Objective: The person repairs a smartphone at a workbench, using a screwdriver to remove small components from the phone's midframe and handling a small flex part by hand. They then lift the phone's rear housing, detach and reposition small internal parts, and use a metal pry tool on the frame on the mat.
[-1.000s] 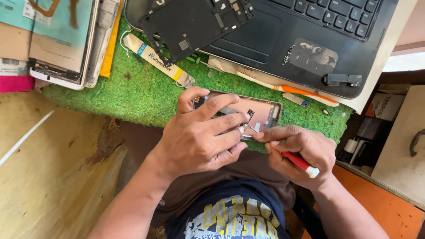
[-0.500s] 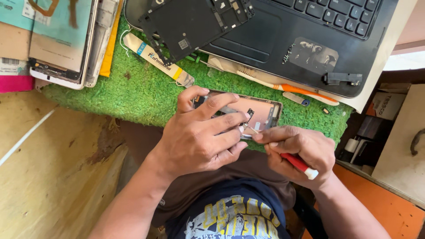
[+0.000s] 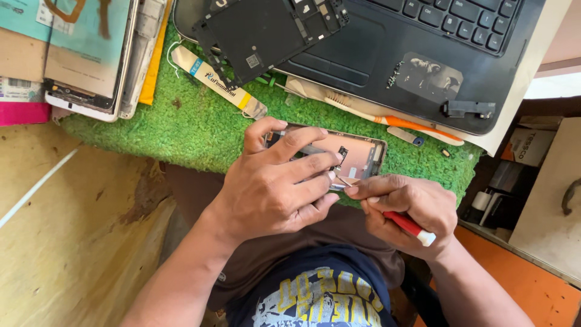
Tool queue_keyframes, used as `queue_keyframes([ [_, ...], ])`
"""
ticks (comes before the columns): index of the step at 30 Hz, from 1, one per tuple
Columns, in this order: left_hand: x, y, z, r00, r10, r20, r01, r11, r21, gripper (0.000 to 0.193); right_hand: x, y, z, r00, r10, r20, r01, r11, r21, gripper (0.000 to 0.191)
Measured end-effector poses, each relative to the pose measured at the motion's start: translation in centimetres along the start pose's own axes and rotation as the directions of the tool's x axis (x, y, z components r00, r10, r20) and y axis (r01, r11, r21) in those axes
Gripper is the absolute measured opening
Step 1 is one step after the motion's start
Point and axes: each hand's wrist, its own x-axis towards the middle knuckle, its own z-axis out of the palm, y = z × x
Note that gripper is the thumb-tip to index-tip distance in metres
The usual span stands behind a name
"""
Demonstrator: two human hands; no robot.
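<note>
1. My left hand (image 3: 275,184) lies spread over the opened phone (image 3: 357,158), fingers clamped across its top and near edge, pinning it down at the front edge of the green turf mat (image 3: 200,130), just above my lap.
2. My right hand (image 3: 402,206) is closed around a red-handled tool (image 3: 410,225) with a white end cap. Its tip goes toward the phone's lower edge, just by my left fingertips; the tip itself is hidden.
3. As for progress, I judge the phone well stripped down: its back is off, the pinkish metal inner shell is bare, and a small dark part sits in the middle. A thin pale strip shows at the edge where the tool meets it. Whether that piece is coming off or going on I cannot tell.
4. A black plastic phone frame (image 3: 266,33), flat with cut-outs, lies apart on the black laptop (image 3: 423,54), whose palm rest is smooth and matte.
5. A toothbrush (image 3: 387,121) with an orange and white handle rests along the laptop's front edge on the coarse, fuzzy mat.
6. At far left sits another phone (image 3: 91,54), and the worn wooden table (image 3: 72,230) shows scuffed yellow grain.
</note>
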Motion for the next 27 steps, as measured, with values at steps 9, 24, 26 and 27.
queue_keyframes([
  [9, -0.12, -0.07, -0.11, 1.0, -0.003, 0.01, 0.003, 1.0, -0.02, 0.021, -0.09, 0.13, -0.04, 1.0, -0.017, -0.021, 0.017, 1.0, 0.001, 0.026],
  [24, -0.04, -0.08, -0.11, 1.0, 0.008, 0.006, -0.008, 1.0, -0.004, 0.014, 0.12, 0.14, -0.36, 0.999, 0.021, 0.03, -0.021, 1.0, 0.013, 0.025],
  [26, -0.03, -0.04, -0.09, 1.0, 0.006, 0.003, -0.006, 1.0, -0.004, 0.015, 0.19, 0.21, -0.42, 0.999, 0.025, 0.031, -0.027, 0.998, 0.057, 0.025],
  [27, 0.0, -0.04, -0.06, 1.0, 0.006, 0.001, -0.006, 1.0, -0.003, 0.015, 0.21, 0.25, -0.43, 0.999, 0.026, 0.03, -0.028, 0.996, 0.08, 0.025],
])
